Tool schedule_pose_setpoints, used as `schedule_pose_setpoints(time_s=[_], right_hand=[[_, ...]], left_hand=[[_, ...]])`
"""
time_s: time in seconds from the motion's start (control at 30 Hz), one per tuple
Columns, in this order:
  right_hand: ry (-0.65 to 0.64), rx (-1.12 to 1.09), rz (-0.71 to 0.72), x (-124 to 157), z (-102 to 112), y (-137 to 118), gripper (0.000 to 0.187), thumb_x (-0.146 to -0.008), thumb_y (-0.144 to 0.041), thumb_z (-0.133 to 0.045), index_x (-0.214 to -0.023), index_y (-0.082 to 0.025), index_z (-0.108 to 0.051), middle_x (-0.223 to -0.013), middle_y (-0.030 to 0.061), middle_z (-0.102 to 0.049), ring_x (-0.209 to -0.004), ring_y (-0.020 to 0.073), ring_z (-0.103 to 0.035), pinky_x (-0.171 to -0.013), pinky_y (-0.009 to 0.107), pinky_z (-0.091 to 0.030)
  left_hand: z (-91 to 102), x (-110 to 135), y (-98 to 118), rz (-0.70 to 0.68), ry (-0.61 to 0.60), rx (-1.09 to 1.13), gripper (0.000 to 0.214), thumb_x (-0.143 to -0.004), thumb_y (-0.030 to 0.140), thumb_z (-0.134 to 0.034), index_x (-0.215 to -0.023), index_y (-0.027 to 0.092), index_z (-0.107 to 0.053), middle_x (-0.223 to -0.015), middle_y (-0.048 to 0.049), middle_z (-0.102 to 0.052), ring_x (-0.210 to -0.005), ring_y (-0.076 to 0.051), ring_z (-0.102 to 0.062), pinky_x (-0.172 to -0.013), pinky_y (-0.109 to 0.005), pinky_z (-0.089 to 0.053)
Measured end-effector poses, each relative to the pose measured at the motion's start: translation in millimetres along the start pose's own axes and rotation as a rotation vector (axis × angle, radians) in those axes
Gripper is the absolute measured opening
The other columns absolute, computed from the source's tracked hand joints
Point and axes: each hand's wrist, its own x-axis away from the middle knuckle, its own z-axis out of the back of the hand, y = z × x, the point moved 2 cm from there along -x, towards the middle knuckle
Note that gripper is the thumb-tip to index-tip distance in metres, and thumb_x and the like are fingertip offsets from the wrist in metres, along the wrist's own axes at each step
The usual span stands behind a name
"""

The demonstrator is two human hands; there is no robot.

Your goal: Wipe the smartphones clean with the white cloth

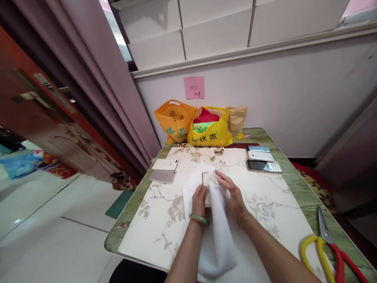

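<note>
My left hand [200,200], with a green bangle at the wrist, is closed on a pale gold phone [205,179] held upright over the table. A soft white sheet [218,239], thin foam or cloth, lies behind the phone and drapes down over its right side. On the right my right hand [237,200] grips a fold of this sheet near the phone's top edge, fingers bent. The sheet and left fingers hide most of the phone.
Two phones [163,176] lie at left and several more [260,156] at right. A small bottle [212,155] stands ahead. Orange [173,122] and yellow [210,137] bags and a brown pouch [237,118] line the back. Large scissors [325,234] rest at the right edge.
</note>
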Motion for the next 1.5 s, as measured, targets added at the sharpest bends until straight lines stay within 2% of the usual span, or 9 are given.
schedule_pose_setpoints(time_s=[0.1,0.27,0.47,0.83,0.93,1.0,1.13,1.4,1.5], right_hand=[[0.067,0.051,-0.068,1,-4,-4,0.047,-0.096,-0.050,-0.033,-0.102,-0.022,-0.071,-0.126,0.0084,-0.060,-0.121,0.0248,-0.050,-0.105,0.041,-0.034],[0.228,0.241,-0.176,4,-9,-2,0.033,-0.086,-0.047,-0.058,-0.102,-0.019,-0.066,-0.082,0.0032,-0.066,-0.073,0.0182,-0.060,-0.072,0.033,-0.050],[0.008,0.548,0.223,4,-17,-7,0.041,-0.083,-0.038,-0.063,-0.123,-0.027,-0.062,-0.131,0.0098,-0.055,-0.119,0.0274,-0.050,-0.100,0.047,-0.041],[-0.224,0.362,0.246,11,-17,-5,0.028,-0.092,-0.029,-0.048,-0.081,-0.026,-0.074,-0.107,0.0059,-0.069,-0.102,0.0226,-0.060,-0.091,0.044,-0.045],[-0.186,0.344,0.167,10,-16,-4,0.031,-0.092,-0.030,-0.050,-0.069,-0.024,-0.070,-0.089,0.0048,-0.069,-0.088,0.0198,-0.062,-0.083,0.038,-0.047],[-0.146,0.378,0.116,8,-16,-1,0.013,-0.084,-0.033,-0.062,-0.081,-0.022,-0.069,-0.086,0.0041,-0.067,-0.080,0.0189,-0.061,-0.076,0.035,-0.049],[-0.121,0.404,0.055,7,-18,5,0.034,-0.079,-0.032,-0.066,-0.112,-0.023,-0.063,-0.101,0.0052,-0.063,-0.073,0.0158,-0.059,-0.071,0.031,-0.051],[-0.125,0.496,0.218,1,-10,1,0.022,-0.085,-0.027,-0.059,-0.101,-0.029,-0.073,-0.096,0.0049,-0.064,-0.088,0.0202,-0.059,-0.082,0.037,-0.048],[0.096,0.431,0.144,-9,9,-1,0.021,-0.083,-0.032,-0.061,-0.099,-0.028,-0.074,-0.091,0.0047,-0.063,-0.083,0.0198,-0.058,-0.076,0.035,-0.048]], left_hand=[[-2.7,4,3,-0.017,0.015,0.002,0.037,-0.076,0.041,-0.068,-0.102,0.014,-0.065,-0.087,-0.0049,-0.070,-0.073,-0.017,-0.061,-0.070,-0.029,-0.047],[2.2,3,0,-0.090,0.040,-0.130,0.031,-0.078,0.045,-0.065,-0.093,0.018,-0.065,-0.074,0.0013,-0.064,-0.063,-0.012,-0.055,-0.061,-0.024,-0.044],[8.2,-3,-8,-0.153,0.030,-0.195,0.030,-0.078,0.041,-0.066,-0.096,0.017,-0.068,-0.095,-0.0055,-0.070,-0.087,-0.018,-0.062,-0.081,-0.027,-0.048],[15.3,-8,-8,-0.171,0.292,0.216,0.031,-0.075,0.046,-0.067,-0.086,0.018,-0.061,-0.078,0.0002,-0.066,-0.070,-0.014,-0.063,-0.070,-0.027,-0.050],[12.5,-7,-8,-0.185,0.250,0.184,0.032,-0.076,0.047,-0.067,-0.084,0.017,-0.059,-0.075,0.0011,-0.064,-0.067,-0.013,-0.062,-0.066,-0.026,-0.049],[10.8,-6,-7,-0.198,0.240,0.155,0.031,-0.076,0.046,-0.068,-0.082,0.018,-0.057,-0.071,0.0024,-0.062,-0.063,-0.013,-0.060,-0.063,-0.025,-0.048],[8.0,-6,-6,-0.171,0.234,0.175,0.034,-0.074,0.047,-0.069,-0.087,0.019,-0.057,-0.075,0.0012,-0.064,-0.066,-0.014,-0.062,-0.064,-0.026,-0.049],[10.8,-7,-6,-0.120,0.308,0.223,0.035,-0.071,0.043,-0.074,-0.094,0.020,-0.061,-0.084,-0.0012,-0.067,-0.072,-0.015,-0.064,-0.068,-0.027,-0.051],[14.3,-8,-7,-0.100,0.316,0.214,0.037,-0.072,0.046,-0.071,-0.098,0.023,-0.060,-0.088,-0.0011,-0.068,-0.071,-0.015,-0.064,-0.063,-0.027,-0.050]])
